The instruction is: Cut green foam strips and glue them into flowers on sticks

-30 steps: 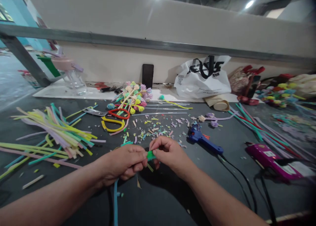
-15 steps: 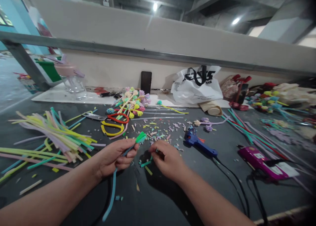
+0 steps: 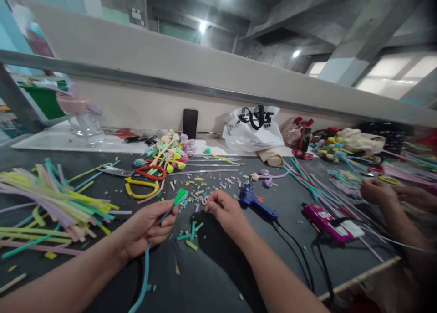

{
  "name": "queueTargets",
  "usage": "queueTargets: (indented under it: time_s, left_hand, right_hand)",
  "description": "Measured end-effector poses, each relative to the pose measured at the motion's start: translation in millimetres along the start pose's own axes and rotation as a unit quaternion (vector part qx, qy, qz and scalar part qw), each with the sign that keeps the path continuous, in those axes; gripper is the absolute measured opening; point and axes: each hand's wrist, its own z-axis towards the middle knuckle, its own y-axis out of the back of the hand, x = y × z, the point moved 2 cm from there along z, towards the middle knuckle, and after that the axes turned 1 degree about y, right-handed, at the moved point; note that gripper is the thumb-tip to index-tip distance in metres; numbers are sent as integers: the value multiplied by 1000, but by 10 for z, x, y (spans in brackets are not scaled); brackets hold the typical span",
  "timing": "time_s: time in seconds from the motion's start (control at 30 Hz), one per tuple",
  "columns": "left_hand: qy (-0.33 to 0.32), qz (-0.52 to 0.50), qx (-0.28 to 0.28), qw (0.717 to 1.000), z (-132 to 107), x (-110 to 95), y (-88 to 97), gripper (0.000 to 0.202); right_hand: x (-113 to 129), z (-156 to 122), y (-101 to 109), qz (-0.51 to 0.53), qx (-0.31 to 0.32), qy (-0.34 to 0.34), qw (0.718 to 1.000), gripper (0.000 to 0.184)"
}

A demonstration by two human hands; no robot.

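My left hand point(image 3: 150, 228) is closed around a blue pipe cleaner point(image 3: 144, 272), whose long end hangs down toward the table's front. A bunched green tip point(image 3: 180, 196) stands at its top, just above my thumb and forefinger. To the right, my right hand point(image 3: 227, 215) is held low over the table with fingertips pinched together; whatever is between them is too small to make out. Beneath and between the hands lie cut green pieces point(image 3: 184, 236) and a yellow-green piece point(image 3: 191, 245). Many tiny coloured clippings point(image 3: 218, 183) are scattered behind them.
Loose pipe cleaners point(image 3: 68, 199) are piled at left, beside yellow-and-red-handled scissors point(image 3: 141, 189). A fluffy flower bunch point(image 3: 169, 151) lies behind. At right are a blue glue gun point(image 3: 257, 203), its cord and a magenta power box point(image 3: 327, 222). Another person's hands point(image 3: 378, 192) work at far right.
The view has swung right, bringing another person's hands into sight. My right hand has lifted away from the green pieces, and more of them now show. My left hand keeps hold of the blue pipe cleaner.
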Motion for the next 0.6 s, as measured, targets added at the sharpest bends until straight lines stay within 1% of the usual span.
queueTargets:
  time_s: [0.07, 0.13, 0.3, 0.43, 0.6]
  left_hand:
    - [-5, 2, 8, 1000, 20, 4, 10, 22]
    - [-8, 7, 15, 1000, 32, 13, 18, 21]
    - [-15, 26, 28, 999, 20, 24, 21, 22]
    - [-26, 30, 23, 999, 11, 12, 16, 21]
    - [-14, 18, 42, 999, 21, 25, 16, 22]
  right_hand:
    - [-4, 50, 80, 47, -19, -19, 999, 11]
    - [-10, 81, 134, 102, -21, -32, 994, 19]
    - [-1, 79, 163, 209, 9, -45, 977, 28]
    - [-19, 77, 169, 255, 24, -47, 966, 26]
    - [-83, 86, 168, 271, 33, -62, 960, 25]
